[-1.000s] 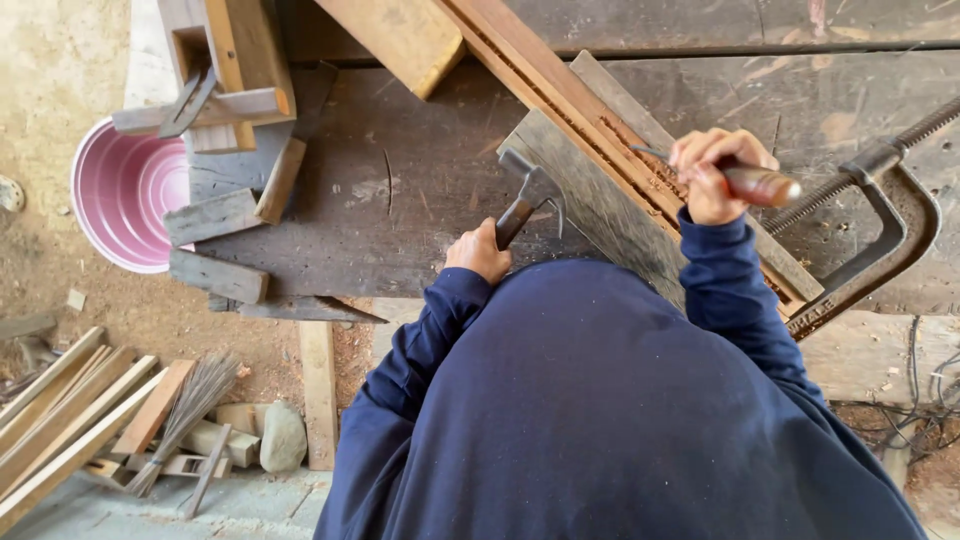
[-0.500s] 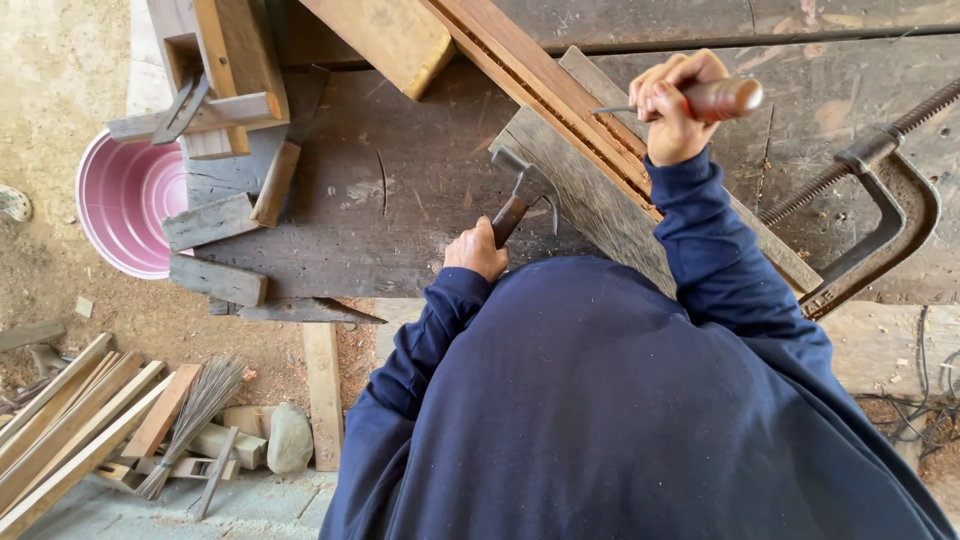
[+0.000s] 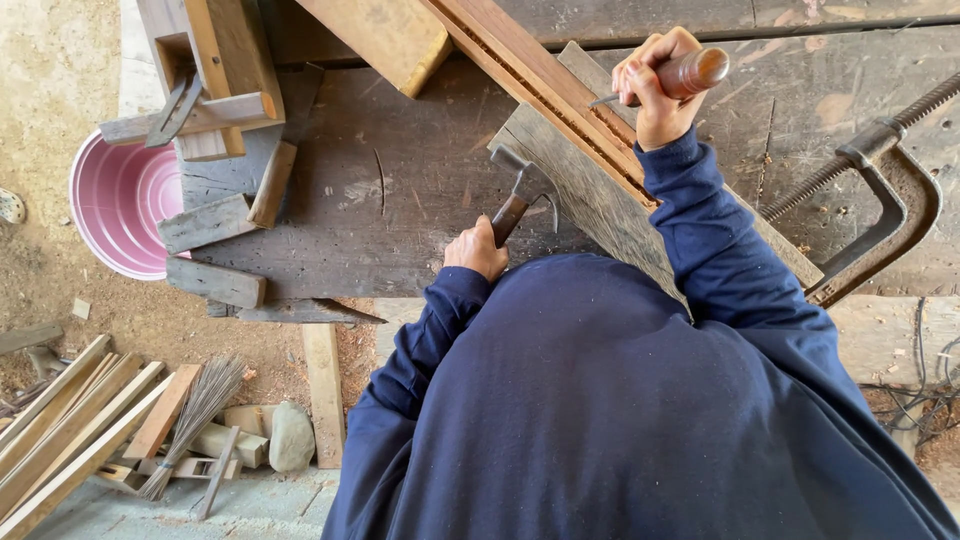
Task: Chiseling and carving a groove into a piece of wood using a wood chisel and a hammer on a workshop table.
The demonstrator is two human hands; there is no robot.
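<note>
1. The right hand point(image 3: 655, 90) is closed tight around the reddish wooden handle of a chisel point(image 3: 680, 78). The thin metal blade points down and to the left, its tip at the groove in the long reddish timber strip point(image 3: 530, 85).
2. The left hand point(image 3: 477, 250) is wrapped around the lower handle of a claw hammer point(image 3: 520, 195). The hammer's dark head hangs just above the grey plank point(image 3: 590, 200), near the worktop's front edge.
3. By the look of it, the chisel is light, stiff and sharp at the tip. The rounded handle is the place to hold it, with the butt end left free. The polished wood may be a little slippery.
4. The hammer looks head-heavy. A hold low on the handle, as here, seems right for swinging it.
5. The timber strip runs diagonally from the worktop's far edge towards the right. It lies on the grey plank and looks rigid and heavy.
6. A large rusty metal clamp point(image 3: 880, 210) sits at the right edge of the dark worktop point(image 3: 400, 200).
7. Short wood offcuts point(image 3: 215, 225) lie along the left edge. A pink basin point(image 3: 115, 205) sits on the ground beside them.
8. More wooden battens point(image 3: 60, 420), a small brush point(image 3: 195, 410) and a stone point(image 3: 291, 437) lie on the ground below the front left corner.
</note>
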